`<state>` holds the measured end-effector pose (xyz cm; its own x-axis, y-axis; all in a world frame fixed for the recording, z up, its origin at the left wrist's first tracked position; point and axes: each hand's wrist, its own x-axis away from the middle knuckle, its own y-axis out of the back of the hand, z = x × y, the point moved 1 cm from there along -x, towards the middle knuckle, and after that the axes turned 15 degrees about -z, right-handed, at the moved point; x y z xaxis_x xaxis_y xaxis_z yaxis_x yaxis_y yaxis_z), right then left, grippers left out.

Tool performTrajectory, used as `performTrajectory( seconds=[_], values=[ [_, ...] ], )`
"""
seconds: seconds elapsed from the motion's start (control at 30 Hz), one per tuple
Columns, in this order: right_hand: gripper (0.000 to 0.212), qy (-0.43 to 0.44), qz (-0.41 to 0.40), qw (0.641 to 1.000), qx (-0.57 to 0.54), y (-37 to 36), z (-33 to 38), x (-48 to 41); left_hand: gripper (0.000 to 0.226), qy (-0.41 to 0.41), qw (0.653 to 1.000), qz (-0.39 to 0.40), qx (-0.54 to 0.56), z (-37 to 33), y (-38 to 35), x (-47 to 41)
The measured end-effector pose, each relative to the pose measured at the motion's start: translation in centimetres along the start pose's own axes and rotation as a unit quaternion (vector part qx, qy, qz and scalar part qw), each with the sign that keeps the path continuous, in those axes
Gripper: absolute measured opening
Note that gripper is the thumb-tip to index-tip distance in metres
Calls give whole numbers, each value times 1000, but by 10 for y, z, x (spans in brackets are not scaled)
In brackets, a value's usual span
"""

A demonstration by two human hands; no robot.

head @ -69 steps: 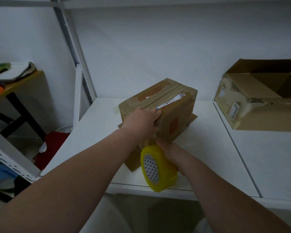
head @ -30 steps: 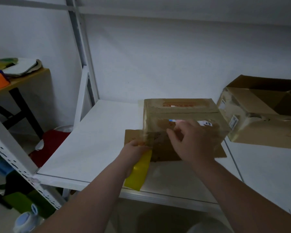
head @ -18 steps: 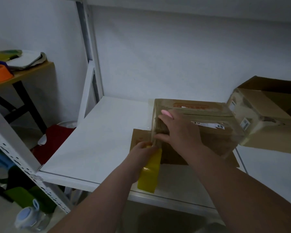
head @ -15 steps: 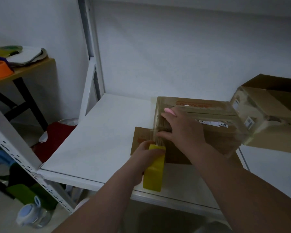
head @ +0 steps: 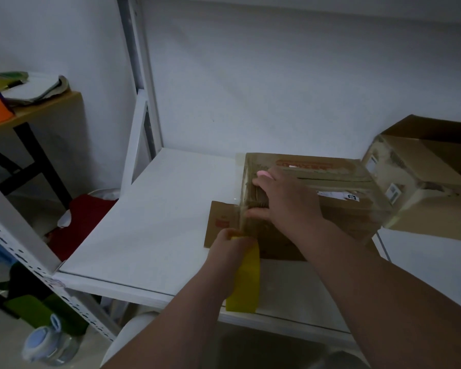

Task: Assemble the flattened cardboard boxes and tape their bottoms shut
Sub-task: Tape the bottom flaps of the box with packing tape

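Observation:
A small brown cardboard box (head: 338, 179) stands upside down on the white shelf (head: 155, 219), its taped flaps on top and loose flaps spread flat under it. My right hand (head: 282, 198) presses on the box's left end, thumb on a strip of clear tape running down that side. My left hand (head: 229, 257) grips a yellow roll of tape (head: 246, 278) just below the box's left corner, near the shelf's front edge. The strip stretches from the roll up to the box.
A larger open cardboard box (head: 426, 177) lies on its side at the right, close to the small one. A white upright post (head: 141, 83) stands at the shelf's back left. Left of the shelf are a wooden table (head: 35, 110), a red bag (head: 80, 222) and a water bottle (head: 48, 344).
The box was turned square to me. The roll passed from my right hand to my left, and my right hand moved onto the box's left end. The view has drifted left.

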<state>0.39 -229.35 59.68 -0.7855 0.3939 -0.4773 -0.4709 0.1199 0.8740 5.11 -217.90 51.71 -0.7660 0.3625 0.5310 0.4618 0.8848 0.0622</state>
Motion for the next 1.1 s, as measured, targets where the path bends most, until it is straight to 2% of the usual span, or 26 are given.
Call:
performTrajectory(
  seconds=[0.07,0.17,0.33,0.47,0.53,0.6,0.67,0.77,0.87,1.0,1.1],
  values=[
    [61,1,-5,1000,5,0,1,1,32,-4,1000,6,-7,4,0,-2],
    [58,8,-8,1000,15,2,4,1,20,-2,1000,25,12,5,3,-3],
    [58,13,-19,999,33,1,8,1,16,-6,998,48,45,6,9,0],
    [67,1,0,1000,13,1,2,3,15,-24,997,40,56,2,8,2],
    [49,-22,-15,998,-59,8,-3,6,14,-25,997,43,52,1,7,3],
    [29,-14,-98,986,-133,16,-8,13,12,-28,997,44,55,1,6,2],
    [24,9,-160,975,-156,24,-9,26,12,-29,997,40,59,1,5,0],
    [12,14,-102,976,-193,27,-1,46,12,-42,997,36,53,0,4,2],
    [24,-1,-12,979,-205,16,4,55,9,-50,997,36,43,-1,4,2],
    [21,24,0,993,-116,0,-1,51,23,-51,998,23,7,0,4,-4],
    [23,48,15,996,-76,-6,1,47,20,-51,998,21,-8,0,5,-6]
  ],
)
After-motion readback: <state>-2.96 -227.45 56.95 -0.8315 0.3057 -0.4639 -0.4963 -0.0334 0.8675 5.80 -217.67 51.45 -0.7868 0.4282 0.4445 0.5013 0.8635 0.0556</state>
